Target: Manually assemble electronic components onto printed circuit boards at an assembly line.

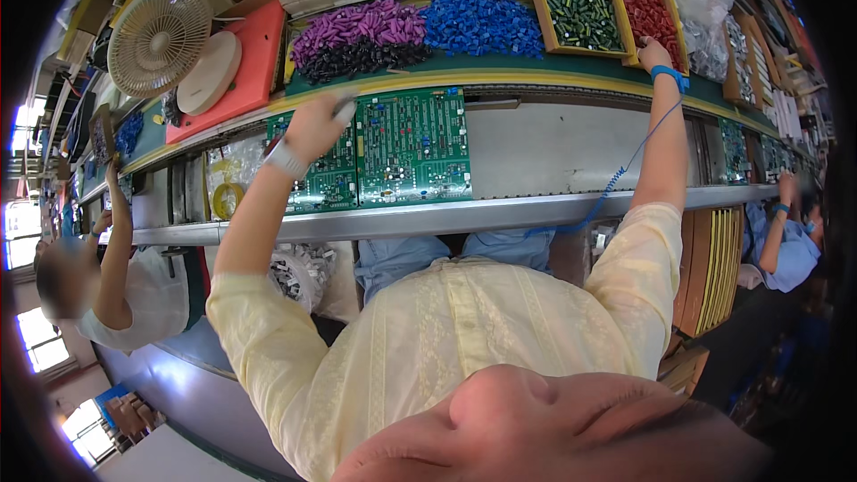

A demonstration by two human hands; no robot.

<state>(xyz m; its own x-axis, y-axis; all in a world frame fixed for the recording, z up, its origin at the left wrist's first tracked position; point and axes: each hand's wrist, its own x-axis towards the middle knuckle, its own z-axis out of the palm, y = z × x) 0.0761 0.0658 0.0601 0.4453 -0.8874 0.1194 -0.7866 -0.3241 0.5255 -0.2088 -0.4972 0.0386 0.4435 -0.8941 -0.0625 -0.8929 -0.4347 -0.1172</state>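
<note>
At the front of the bench, one green circuit board (413, 147) lies flat before the worker, with a second board (332, 186) just beside it on the left, partly covered by the worker's left hand (317, 128). That hand is above the second board with fingers curled; a small greyish item shows at the fingertips, but motion blur prevents me from confirming what it is or whether it is gripped. The right hand (654, 54) is at the near end of a tray of red components (644, 4), fingers bent; I cannot tell whether it has hold of a part. A blue wrist strap (668, 78) circles the right wrist, its coiled cord (616, 180) trailing down. Left of the tray are green components (576, 4), boxed, then loose blue components (482, 24) and purple components (384, 24).
</note>
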